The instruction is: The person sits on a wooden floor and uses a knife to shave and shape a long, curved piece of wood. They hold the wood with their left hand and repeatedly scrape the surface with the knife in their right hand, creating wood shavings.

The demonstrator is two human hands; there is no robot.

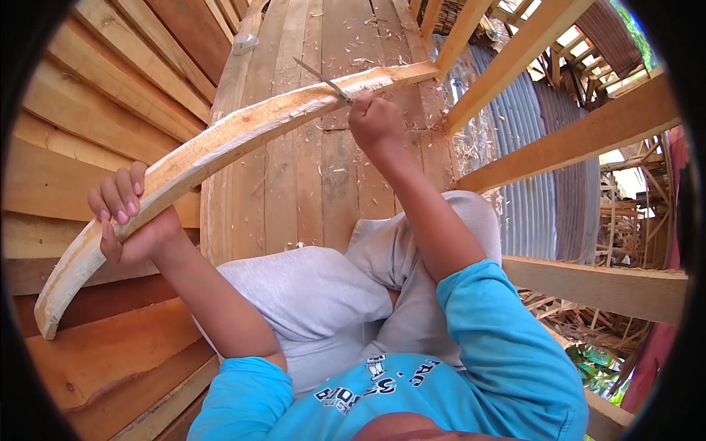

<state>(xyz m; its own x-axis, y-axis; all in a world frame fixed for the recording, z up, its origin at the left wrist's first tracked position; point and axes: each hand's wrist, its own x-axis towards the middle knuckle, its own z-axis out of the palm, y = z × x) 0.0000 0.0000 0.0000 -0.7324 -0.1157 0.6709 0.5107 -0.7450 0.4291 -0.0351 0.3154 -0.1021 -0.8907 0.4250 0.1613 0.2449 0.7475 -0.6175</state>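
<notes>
A long wooden plank [228, 136], its edges whitish, lies slantwise across my front, from the lower left to the upper right. My left hand [129, 213] is wrapped round it near its lower left end. In the fist of my right hand [375, 123] is a knife [323, 78] with a narrow dark blade; the handle is mostly hidden by my fingers. The blade points up and left and crosses over the plank near its far end. Whether its edge touches the wood I cannot tell.
Wood shavings [362, 62] are scattered over the plank floor [287, 198]. Stacked boards [110, 95] form a wall on the left. Wooden rails [573, 143] run along the right, with corrugated metal sheets [522, 147] beyond. A small pale object [245, 44] lies at the far left of the floor.
</notes>
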